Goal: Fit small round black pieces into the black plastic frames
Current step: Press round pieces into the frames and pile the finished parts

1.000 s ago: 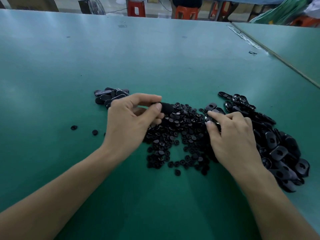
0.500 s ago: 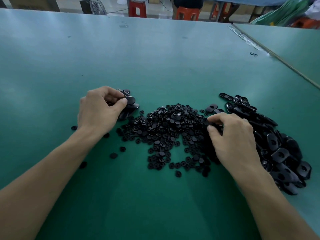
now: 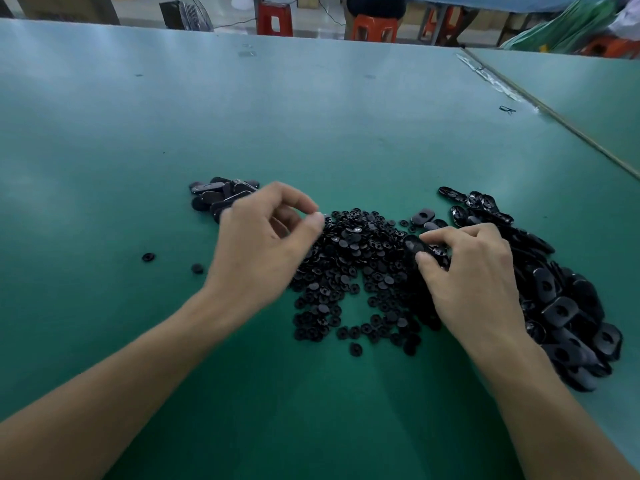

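Black plastic frame (image 3: pixel 414 247) is pinched in the right hand (image 3: pixel 474 271), left hand (image 3: pixel 256 247) hovers near-pinched above the round pieces (image 3: pixel 349 251), contents unclear; a weak pinch could drop one.

No readable text or numbers anywhere

The green desk (image 3: pixel 311 116), the black plastic frames (image 3: pixel 561 310) on it, the small round black pieces (image 3: pixel 349 268) beside them and the red stools (image 3: pixel 273 19) beyond the desk's far edge show no lettering, label or brand that can be made out.
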The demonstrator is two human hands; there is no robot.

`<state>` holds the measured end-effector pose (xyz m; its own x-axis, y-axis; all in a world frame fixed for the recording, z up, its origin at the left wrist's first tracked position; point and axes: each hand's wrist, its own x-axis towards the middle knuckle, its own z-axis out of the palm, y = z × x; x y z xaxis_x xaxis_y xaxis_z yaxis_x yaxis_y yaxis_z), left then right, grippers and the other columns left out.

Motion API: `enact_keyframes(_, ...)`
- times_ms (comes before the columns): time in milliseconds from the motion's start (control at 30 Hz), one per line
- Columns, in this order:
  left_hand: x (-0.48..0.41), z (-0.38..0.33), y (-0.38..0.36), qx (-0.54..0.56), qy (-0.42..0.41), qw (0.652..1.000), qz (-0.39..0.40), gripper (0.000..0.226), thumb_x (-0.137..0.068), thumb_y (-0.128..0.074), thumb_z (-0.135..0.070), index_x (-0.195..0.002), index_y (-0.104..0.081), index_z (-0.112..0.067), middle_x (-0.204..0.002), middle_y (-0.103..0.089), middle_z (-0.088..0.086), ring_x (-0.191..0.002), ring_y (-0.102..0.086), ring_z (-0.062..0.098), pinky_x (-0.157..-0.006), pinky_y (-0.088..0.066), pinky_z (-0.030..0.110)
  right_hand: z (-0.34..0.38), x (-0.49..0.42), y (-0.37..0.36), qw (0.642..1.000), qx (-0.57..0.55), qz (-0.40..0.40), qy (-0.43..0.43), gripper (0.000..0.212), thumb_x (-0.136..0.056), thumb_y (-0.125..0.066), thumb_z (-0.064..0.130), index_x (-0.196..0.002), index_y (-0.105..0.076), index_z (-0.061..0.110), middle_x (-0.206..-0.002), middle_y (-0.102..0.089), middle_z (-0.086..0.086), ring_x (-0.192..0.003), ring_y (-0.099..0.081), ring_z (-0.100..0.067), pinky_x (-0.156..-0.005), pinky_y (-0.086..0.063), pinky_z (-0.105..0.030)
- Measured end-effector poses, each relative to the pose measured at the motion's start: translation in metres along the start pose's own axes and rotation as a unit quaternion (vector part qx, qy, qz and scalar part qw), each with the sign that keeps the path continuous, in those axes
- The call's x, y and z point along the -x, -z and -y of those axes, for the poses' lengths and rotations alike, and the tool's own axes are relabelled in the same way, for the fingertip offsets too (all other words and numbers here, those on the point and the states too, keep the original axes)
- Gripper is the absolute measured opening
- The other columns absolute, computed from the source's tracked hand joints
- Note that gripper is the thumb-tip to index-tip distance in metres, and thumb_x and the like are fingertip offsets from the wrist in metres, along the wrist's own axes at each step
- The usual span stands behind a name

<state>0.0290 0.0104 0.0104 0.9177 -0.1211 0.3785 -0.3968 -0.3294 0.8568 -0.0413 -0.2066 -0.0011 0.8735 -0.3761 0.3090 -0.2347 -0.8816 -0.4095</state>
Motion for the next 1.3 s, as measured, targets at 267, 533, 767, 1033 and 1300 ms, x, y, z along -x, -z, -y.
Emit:
enact_keyframes(267, 0.032, -0.005, -0.016, 0.117, 0.042, 0.986, 0.113, 0.011, -0.091, -0.073, -0.02, -0.082, -0.068, -0.023, -0.062, -0.064, -0.003, -0.039, -0.062, 0.018, -0.034, -0.042, 0.022, 0.008, 0.0, 0.001, 0.982, -0.176, -0.056, 0.03, 0.012, -0.093, -0.069, 0.015, -0.093, -0.063, 0.025, -0.084, -0.065, 0.018, -0.08, -0.064, -0.002, -0.072, -0.047, -0.009)
enact_keyframes(533, 0.028, -0.004, -0.015, 0.168, 0.064, 0.972, 0.148, 0.017, -0.087, -0.073, -0.04, -0.088, -0.07, -0.024, -0.075, -0.074, 0.006, -0.043, -0.064, 0.021, -0.034, -0.043, 0.022, 0.031, 0.013, -0.006, 0.9, -0.416, 0.01, 0.128, 0.024, -0.081, -0.079, 0.012, -0.088, -0.076, 0.034, -0.095, -0.074, 0.012, -0.091, -0.072, -0.015, -0.08, -0.058, -0.03)
enact_keyframes(767, 0.025, 0.001, -0.016, 0.243, 0.087, 0.959, 0.114, 0.015, -0.085, -0.076, 0.0, -0.093, -0.069, -0.011, -0.078, -0.075, 0.007, -0.071, -0.076, 0.022, -0.055, -0.057, 0.022, 0.027, 0.014, -0.007, 0.957, -0.274, 0.018, 0.092, 0.041, -0.082, -0.079, 0.01, -0.115, -0.072, 0.032, -0.099, -0.067, 0.017, -0.091, -0.065, 0.0, -0.078, -0.05, -0.009)
enact_keyframes(1033, 0.024, 0.001, -0.017, 0.265, 0.092, 0.954, 0.102, 0.013, -0.085, -0.075, 0.002, -0.092, -0.072, -0.009, -0.079, -0.076, 0.009, -0.073, -0.076, 0.021, -0.061, -0.058, 0.022, 0.022, 0.015, -0.004, 0.993, -0.074, 0.031, 0.085, 0.019, -0.086, -0.073, 0.039, -0.097, -0.075, 0.024, -0.089, -0.059, 0.008, -0.094, -0.054, -0.014, -0.079, -0.04, -0.026)
enact_keyframes(1300, 0.023, 0.001, -0.017, 0.272, 0.097, 0.952, 0.101, 0.013, -0.091, -0.066, 0.005, -0.095, -0.072, -0.005, -0.079, -0.077, 0.009, -0.074, -0.077, 0.023, -0.062, -0.059, 0.023, 0.03, 0.019, -0.005, 0.994, -0.075, 0.055, 0.066, 0.015, -0.091, -0.07, 0.035, -0.096, -0.075, 0.022, -0.092, -0.057, 0.006, -0.094, -0.057, -0.017, -0.084, -0.05, -0.034)
